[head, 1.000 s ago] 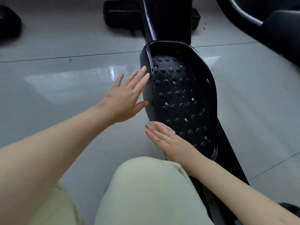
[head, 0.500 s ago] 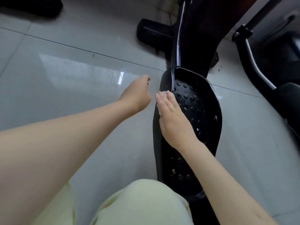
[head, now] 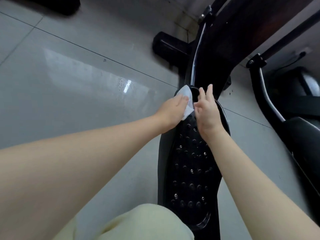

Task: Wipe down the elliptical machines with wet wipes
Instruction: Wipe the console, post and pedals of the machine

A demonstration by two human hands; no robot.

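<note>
A black studded elliptical pedal runs from bottom centre up to the machine's dark frame. A white wet wipe lies against the pedal's far left rim. My left hand holds the wipe, its fingers over the wipe's left edge. Just right of the wipe, my right hand hovers over the pedal's far end with straight fingers spread and nothing in it.
Glossy grey floor tiles spread to the left. The machine's black foot stands at the top centre. A second pedal arm and dark machine parts fill the right side. My knee in pale trousers is at the bottom.
The wipe has passed from under my right hand to my left hand. Both hands have moved up to the pedal's far end, and the view has tilted upward.
</note>
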